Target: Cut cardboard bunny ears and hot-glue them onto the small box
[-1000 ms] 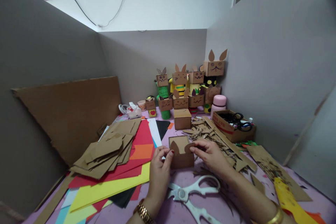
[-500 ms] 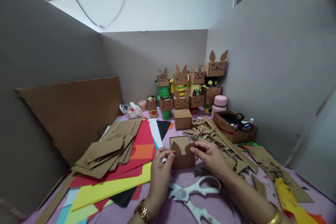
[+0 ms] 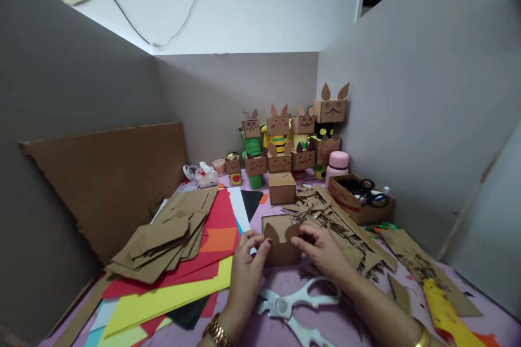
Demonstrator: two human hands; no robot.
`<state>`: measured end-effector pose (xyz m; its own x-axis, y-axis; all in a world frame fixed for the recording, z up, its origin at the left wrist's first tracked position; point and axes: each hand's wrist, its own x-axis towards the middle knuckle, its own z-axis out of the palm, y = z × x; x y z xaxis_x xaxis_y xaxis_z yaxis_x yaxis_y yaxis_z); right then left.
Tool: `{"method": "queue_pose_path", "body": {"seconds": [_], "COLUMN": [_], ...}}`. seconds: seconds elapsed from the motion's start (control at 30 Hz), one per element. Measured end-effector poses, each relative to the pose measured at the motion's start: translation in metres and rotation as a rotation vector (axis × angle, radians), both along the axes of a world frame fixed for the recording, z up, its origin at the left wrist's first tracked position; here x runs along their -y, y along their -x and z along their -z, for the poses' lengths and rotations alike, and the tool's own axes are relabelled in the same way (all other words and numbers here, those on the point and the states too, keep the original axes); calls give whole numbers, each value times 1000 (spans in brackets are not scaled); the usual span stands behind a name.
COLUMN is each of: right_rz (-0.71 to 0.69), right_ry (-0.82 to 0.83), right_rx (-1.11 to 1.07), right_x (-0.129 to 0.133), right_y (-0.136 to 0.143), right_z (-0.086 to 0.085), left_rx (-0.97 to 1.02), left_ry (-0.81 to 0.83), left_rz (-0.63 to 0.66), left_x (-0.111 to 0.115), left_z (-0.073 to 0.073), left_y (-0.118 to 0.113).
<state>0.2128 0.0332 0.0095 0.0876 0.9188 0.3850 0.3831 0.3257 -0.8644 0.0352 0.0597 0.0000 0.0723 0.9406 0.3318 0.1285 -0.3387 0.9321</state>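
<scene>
A small cardboard box [image 3: 283,256] with an open top stands on the table in front of me. Two pointed cardboard ears rise at its near edge, a left ear [image 3: 271,235] and a right ear [image 3: 292,232]. My left hand [image 3: 246,271] pinches the left ear at the box's left corner, thumb toward me. On the other side, my right hand [image 3: 325,252] has the right ear between thumb and fingers. Whether the ears are fixed to the box I cannot tell. White-handled scissors [image 3: 287,306] lie spread apart just below the box.
A closed cardboard box [image 3: 282,190] stands behind, before several box-headed animal figures [image 3: 280,162]. Cardboard sheets [image 3: 163,241] and coloured paper [image 3: 171,293] lie left. Cardboard scraps [image 3: 315,206], a box of scissors [image 3: 345,200] and a pink bottle [image 3: 337,167] are at right.
The right ear has come slightly inward and more upright, with my right hand moving a little left. My left hand stays at the left ear. The view has shifted slightly.
</scene>
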Motion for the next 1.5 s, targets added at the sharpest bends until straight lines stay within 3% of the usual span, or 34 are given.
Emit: {"method": "queue_pose_path", "body": {"seconds": [0.37,0.63,1.33,1.5], "right_rz": [35,-27,-71,-28], "right_ry": [-16,14,26,56], "right_rx": [-4,-25,-94,-108], "right_x": [1,-3,0,-1], "right_y": [2,-2,-2,-4], "right_z": [2,6,-1,0], "left_rx": [-30,1,-45,-56], "left_ry": [-1,7,-5,41], "left_rz": [30,36,-14,-5], "left_x": [1,2,-2,-4], "left_z": [-4,-4,-1,1], "left_y": [2,1,3,6]}}
